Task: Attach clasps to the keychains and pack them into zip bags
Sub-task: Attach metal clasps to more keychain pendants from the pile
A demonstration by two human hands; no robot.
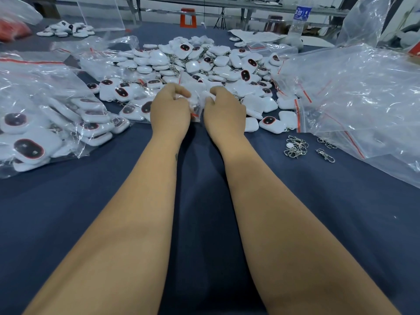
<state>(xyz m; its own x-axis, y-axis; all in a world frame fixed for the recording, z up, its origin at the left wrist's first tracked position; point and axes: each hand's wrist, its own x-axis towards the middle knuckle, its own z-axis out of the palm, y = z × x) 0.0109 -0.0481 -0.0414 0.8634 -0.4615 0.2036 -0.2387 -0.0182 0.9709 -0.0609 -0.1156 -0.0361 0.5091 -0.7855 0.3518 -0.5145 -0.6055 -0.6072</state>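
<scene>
Blue tablecloth (91,212), small zip bag (196,110) pinched between both hands' curled fingers (181,96) (contents unclear).

Open blue cloth (204,201) across the near table, passable on either side of both forearms. Blocked ahead by the heap of white keychains (204,60), spread wall to wall beyond the hands. Hemmed on the left by packed zip bags (45,123), on the right by a pile of empty bags (363,98) (crumpled, rising high). A narrow lane near the right pile, cluttered with loose metal clasps (296,147). Farther back, an upright water bottle (298,21) beside papers (256,35).
</scene>
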